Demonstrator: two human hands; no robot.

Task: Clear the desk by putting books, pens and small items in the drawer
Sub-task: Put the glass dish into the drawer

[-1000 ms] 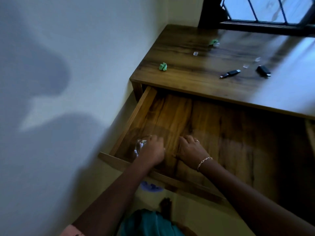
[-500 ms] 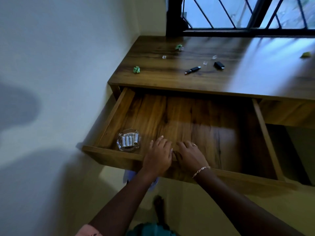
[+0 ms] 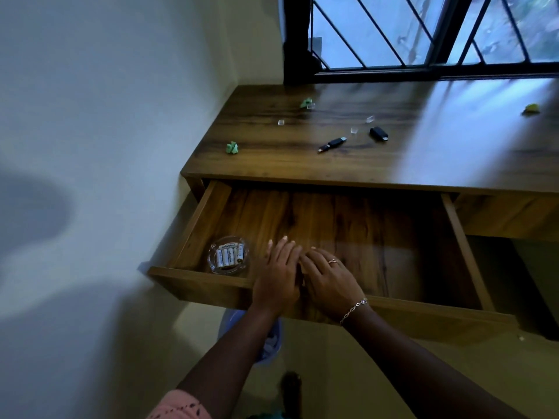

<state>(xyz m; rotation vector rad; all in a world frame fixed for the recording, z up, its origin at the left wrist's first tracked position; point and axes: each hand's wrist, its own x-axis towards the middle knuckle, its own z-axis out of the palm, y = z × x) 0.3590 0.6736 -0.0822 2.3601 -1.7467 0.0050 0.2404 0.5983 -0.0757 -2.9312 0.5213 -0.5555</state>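
Resting flat, both hands sit side by side over the front rail of the open drawer [image 3: 393, 234]. The left hand [image 3: 276, 276] and right hand [image 3: 326, 278] touch along their inner edges, fingers straight, holding nothing.

- One round glass dish [image 3: 211, 264] just left of the left hand, not touching it, in the drawer's front left corner. Batteries [image 3: 227, 254] inside it: four or five, count unsure.
- Right of the right hand, a wide stretch of drawer floor runs to the side wall.
- Beyond the fingertips, well apart, on the desk [image 3: 453, 158]: two black USB sticks [image 3: 332, 144], two green paper wads [image 3: 231, 147], one yellowish wad [image 3: 531, 108] far right, and four small clear bits [image 3: 281, 122].
- The desk's front edge overhangs the drawer's back.
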